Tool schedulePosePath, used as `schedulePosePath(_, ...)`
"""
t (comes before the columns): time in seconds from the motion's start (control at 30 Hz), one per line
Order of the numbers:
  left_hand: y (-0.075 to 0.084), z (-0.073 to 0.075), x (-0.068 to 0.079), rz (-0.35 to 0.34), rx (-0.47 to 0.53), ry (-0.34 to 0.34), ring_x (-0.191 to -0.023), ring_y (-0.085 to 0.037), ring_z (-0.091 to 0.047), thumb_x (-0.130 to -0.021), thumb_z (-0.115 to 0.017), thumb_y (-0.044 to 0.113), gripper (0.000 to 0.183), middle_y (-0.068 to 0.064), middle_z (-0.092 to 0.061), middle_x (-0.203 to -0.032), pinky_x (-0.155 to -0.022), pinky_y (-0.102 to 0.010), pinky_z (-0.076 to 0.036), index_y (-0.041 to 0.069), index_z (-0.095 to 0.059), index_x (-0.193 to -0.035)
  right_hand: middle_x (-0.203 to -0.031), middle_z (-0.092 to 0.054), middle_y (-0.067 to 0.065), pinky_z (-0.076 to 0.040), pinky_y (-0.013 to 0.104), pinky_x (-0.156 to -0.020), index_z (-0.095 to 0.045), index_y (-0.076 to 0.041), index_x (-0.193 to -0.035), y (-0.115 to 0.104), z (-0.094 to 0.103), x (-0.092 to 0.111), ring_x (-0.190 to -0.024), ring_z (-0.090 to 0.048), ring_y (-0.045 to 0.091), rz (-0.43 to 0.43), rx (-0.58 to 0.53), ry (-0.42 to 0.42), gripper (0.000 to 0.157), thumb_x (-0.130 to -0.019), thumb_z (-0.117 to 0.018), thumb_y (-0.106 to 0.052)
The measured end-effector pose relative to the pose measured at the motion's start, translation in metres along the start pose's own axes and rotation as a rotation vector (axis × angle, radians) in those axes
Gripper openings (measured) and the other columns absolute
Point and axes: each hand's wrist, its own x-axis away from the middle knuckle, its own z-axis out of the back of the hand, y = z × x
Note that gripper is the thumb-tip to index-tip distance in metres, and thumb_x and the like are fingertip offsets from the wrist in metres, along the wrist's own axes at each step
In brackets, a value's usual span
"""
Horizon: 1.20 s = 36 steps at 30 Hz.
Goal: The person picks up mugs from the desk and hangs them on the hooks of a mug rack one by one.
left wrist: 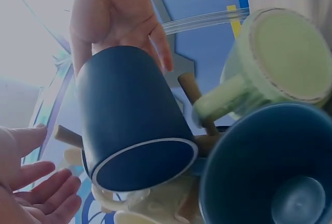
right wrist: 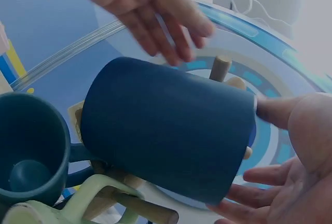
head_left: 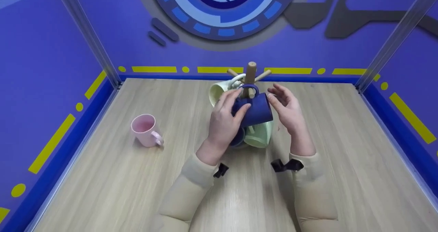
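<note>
A dark blue mug (head_left: pixel 257 111) lies on its side at the front of a wooden mug tree (head_left: pixel 251 73), its handle up against a peg. At its left end is my left hand (head_left: pixel 222 122), thumb overlapping the mug in the head view. Those fingers look straight and apart from it in the right wrist view. My right hand (head_left: pixel 290 112), fingers loosely extended, has its thumb tip right at the mug's other end. Below hang a pale green mug (head_left: pixel 259 136) and another dark blue mug (left wrist: pixel 264 167). A cream mug (head_left: pixel 216 92) hangs behind my left hand.
Off to the left, a pink mug (head_left: pixel 145 131) stands upright on the wooden table (head_left: pixel 102 177). Blue-purple panels (head_left: pixel 44 64) with yellow dashes enclose the back and both sides. Bare pegs (head_left: pixel 263 75) stick out near the tree's top.
</note>
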Motion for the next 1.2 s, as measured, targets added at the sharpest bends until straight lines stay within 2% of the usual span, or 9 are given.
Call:
schedulePosePath(0.13, 0.003, -0.008, -0.013, -0.047, -0.04, -0.017, -0.121, -0.023, -0.065, -0.097, -0.073, 0.024, 0.039, -0.012, -0.067, -0.126, -0.106, -0.028, -0.053, 0.002, -0.069, -0.129, -0.15, -0.052, 0.024, -0.038, 0.044, -0.123, -0.039, 0.002, -0.154, -0.008, 0.002, -0.016, -0.141, -0.051, 0.033, 0.053, 0.028, 0.035, 0.054, -0.106, -0.056, -0.016)
schedulePosePath(0.27, 0.005, -0.014, -0.021, -0.089, -0.099, -0.007, -0.111, -0.023, -0.068, -0.095, -0.075, 0.025, 0.033, -0.011, -0.069, -0.116, -0.102, -0.027, -0.055, 0.003, -0.074, -0.12, -0.151, -0.053, 0.024, -0.041, 0.044, -0.121, -0.041, 0.003, -0.153, -0.015, 0.004, -0.035, -0.138, -0.054, 0.034, 0.112, 0.039, 0.019, 0.05, -0.107, -0.053, -0.012)
schedulePosePath(0.4, 0.007, -0.016, -0.026, -0.097, -0.126, -0.014, -0.106, -0.021, -0.07, -0.094, -0.076, 0.026, 0.031, -0.01, -0.07, -0.111, -0.1, -0.026, -0.056, 0.003, -0.076, -0.115, -0.145, -0.06, 0.02, -0.051, 0.034, -0.111, -0.054, 0.002, -0.145, -0.018, 0.003, -0.051, -0.126, -0.063, 0.021, 0.131, 0.034, 0.044, 0.041, -0.107, -0.053, -0.013)
schedulePosePath(0.53, 0.011, -0.015, -0.028, -0.065, -0.121, -0.042, -0.104, -0.021, -0.071, -0.095, -0.075, 0.025, 0.028, -0.01, -0.07, -0.11, -0.098, -0.026, -0.057, 0.003, -0.076, -0.112, -0.132, -0.067, 0.02, -0.058, 0.024, -0.097, -0.064, 0.002, -0.135, -0.016, 0.002, -0.063, -0.109, -0.067, 0.008, 0.126, 0.025, 0.061, 0.034, -0.106, -0.055, -0.014)
schedulePosePath(0.63, 0.012, -0.014, -0.029, -0.045, -0.102, -0.05, -0.103, -0.021, -0.071, -0.095, -0.075, 0.023, 0.026, -0.01, -0.07, -0.109, -0.097, -0.026, -0.057, 0.003, -0.077, -0.11, -0.12, -0.071, 0.014, -0.059, 0.022, -0.093, -0.066, 0.003, -0.13, -0.014, 0.003, -0.067, -0.101, -0.068, 0.007, 0.135, 0.028, 0.055, 0.03, -0.106, -0.057, -0.012)
schedulePosePath(0.73, 0.012, -0.014, -0.029, -0.033, -0.073, -0.049, -0.103, -0.02, -0.071, -0.095, -0.075, 0.022, 0.025, -0.01, -0.07, -0.108, -0.096, -0.026, -0.058, 0.002, -0.077, -0.11, -0.109, -0.07, 0.003, -0.059, 0.021, -0.091, -0.067, 0.004, -0.127, -0.014, 0.004, -0.067, -0.097, -0.069, 0.007, 0.139, 0.039, 0.055, 0.028, -0.105, -0.058, -0.012)
schedulePosePath(0.9, 0.011, -0.01, -0.029, -0.002, -0.027, -0.063, -0.101, -0.019, -0.07, -0.094, -0.076, 0.02, 0.024, -0.009, -0.07, -0.107, -0.093, -0.025, -0.058, 0.003, -0.077, -0.11, -0.1, -0.068, -0.005, -0.059, 0.016, -0.086, -0.068, 0.006, -0.125, -0.017, 0.006, -0.064, -0.093, -0.07, 0.005, 0.135, 0.056, 0.048, 0.029, -0.104, -0.06, -0.012)
schedulePosePath(1.2, 0.003, 0.007, -0.035, 0.15, 0.14, -0.102, -0.098, -0.019, -0.071, -0.089, -0.081, 0.014, 0.023, -0.01, -0.073, -0.107, -0.089, -0.023, -0.059, 0.002, -0.079, -0.108, -0.092, -0.071, -0.011, -0.059, 0.017, -0.082, -0.068, 0.01, -0.12, -0.018, 0.009, -0.05, -0.083, -0.071, 0.002, 0.212, 0.069, 0.06, 0.027, -0.102, -0.064, -0.009)
